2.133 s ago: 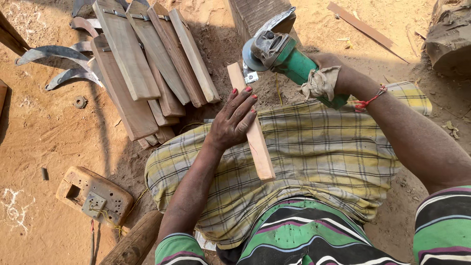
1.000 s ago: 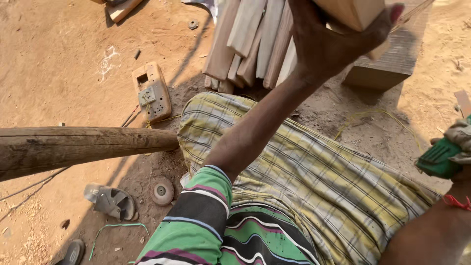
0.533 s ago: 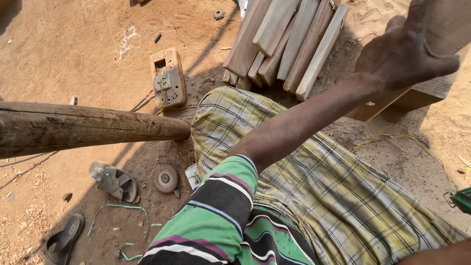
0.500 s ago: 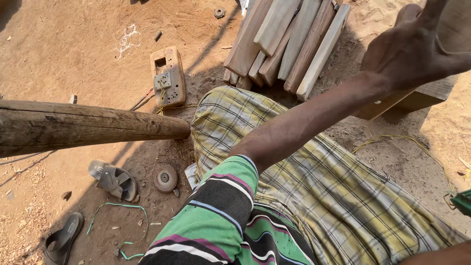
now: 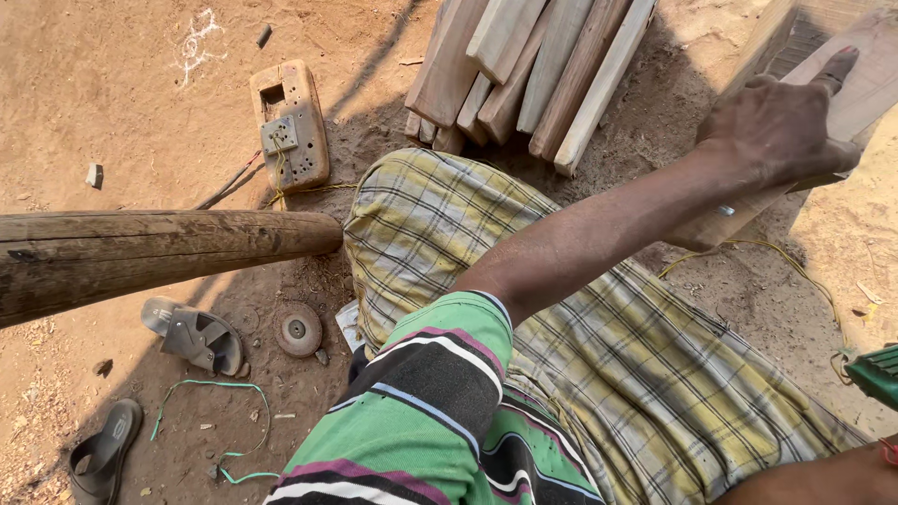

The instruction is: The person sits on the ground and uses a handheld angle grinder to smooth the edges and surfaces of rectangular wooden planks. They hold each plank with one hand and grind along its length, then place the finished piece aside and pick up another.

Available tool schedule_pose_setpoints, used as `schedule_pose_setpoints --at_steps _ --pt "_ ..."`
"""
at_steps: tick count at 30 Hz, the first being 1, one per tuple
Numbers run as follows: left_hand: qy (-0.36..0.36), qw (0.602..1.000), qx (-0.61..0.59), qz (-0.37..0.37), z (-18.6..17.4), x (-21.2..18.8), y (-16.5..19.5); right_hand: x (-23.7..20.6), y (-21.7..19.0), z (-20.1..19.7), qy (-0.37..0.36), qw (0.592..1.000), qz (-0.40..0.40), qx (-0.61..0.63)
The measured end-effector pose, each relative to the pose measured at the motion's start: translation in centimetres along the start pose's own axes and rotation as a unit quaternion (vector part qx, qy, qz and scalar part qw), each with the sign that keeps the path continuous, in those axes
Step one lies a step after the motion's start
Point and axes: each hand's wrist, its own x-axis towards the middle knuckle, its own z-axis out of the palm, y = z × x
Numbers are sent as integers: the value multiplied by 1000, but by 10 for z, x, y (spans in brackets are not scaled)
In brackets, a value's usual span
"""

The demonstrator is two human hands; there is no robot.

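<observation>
A thick log (image 5: 159, 252) lies across the sandy ground (image 5: 112, 103) at the left. A stack of wooden slats (image 5: 524, 75) rests at the top, beyond the checked cloth (image 5: 580, 355) over the lap. The left hand (image 5: 776, 126) reaches out to the upper right, its fingers (image 5: 832, 67) spread flat and curled on a wooden plank (image 5: 847, 103) held there. Only the right forearm shows, beside a green tool (image 5: 879, 374); its fingers cannot be seen. A sanding disc (image 5: 297, 329) lies beside a sandal (image 5: 195, 335).

No package, label, sign or screen shows anywhere in this view. What lies on the sandy ground is bare timber, a log, sandals and loose hardware, and none of it carries a wrapper, sticker or display.
</observation>
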Motion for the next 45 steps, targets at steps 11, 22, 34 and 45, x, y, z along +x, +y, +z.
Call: schedule_pose_setpoints --at_steps 11,22,34,45 --pt "-48 990 -106 -73 8 -22 -29 -32 -4 -28 33 999 -3 1" --pt "259 782 -525 -213 -230 -81 -293 -27 -14 -16 30 1000 -7 -5" --pt "35 936 -38 -349 -244 -70 -388 -24 -39 1 27 999 -12 -29" --pt "83 944 79 -308 -187 -55 -380 -12 -47 11 27 997 -23 -62"
